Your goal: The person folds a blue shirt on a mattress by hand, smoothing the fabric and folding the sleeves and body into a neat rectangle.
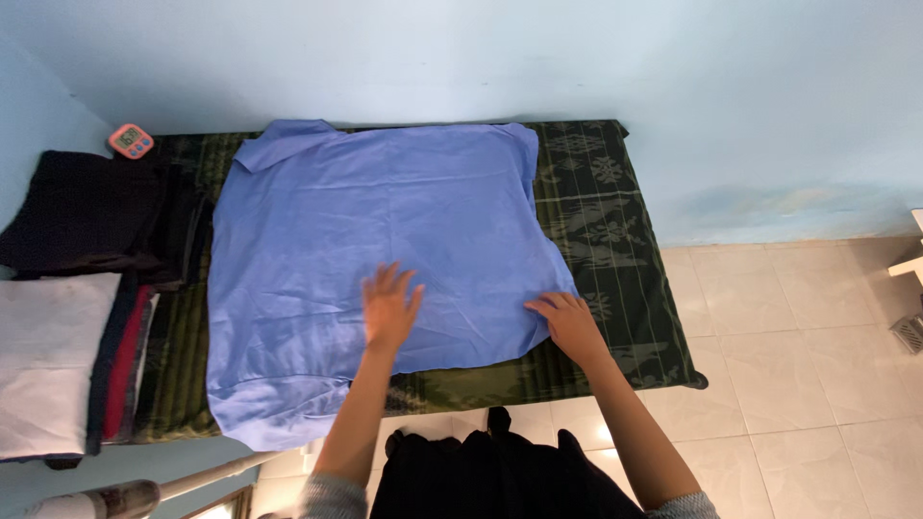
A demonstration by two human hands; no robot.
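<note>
A blue shirt [385,269] lies spread flat on a dark green patterned mat [615,240] that rests on the floor against a pale blue wall. The left hand [389,308] lies palm down on the cloth near its lower middle, fingers [385,282] released and fanned toward twelve o'clock, grasping nothing. The right hand [569,325] rests at the shirt's lower right corner, about three o'clock from the left hand, its fingers [543,306] loosely flat and pointing toward ten o'clock; whether they pinch the hem I cannot tell. The shirt's long axis seems to run from its collar at eleven o'clock down to the hem at five o'clock, so most of the fabric lies up and left of both hands. The right hand is nearer the free edge, the left nearer the middle. At nine o'clock a stack of folded clothes [67,327] sits beside the shirt, with a small pink timer [131,140] at the mat's far left corner. Tiled floor [808,327] lies at four o'clock.
</note>
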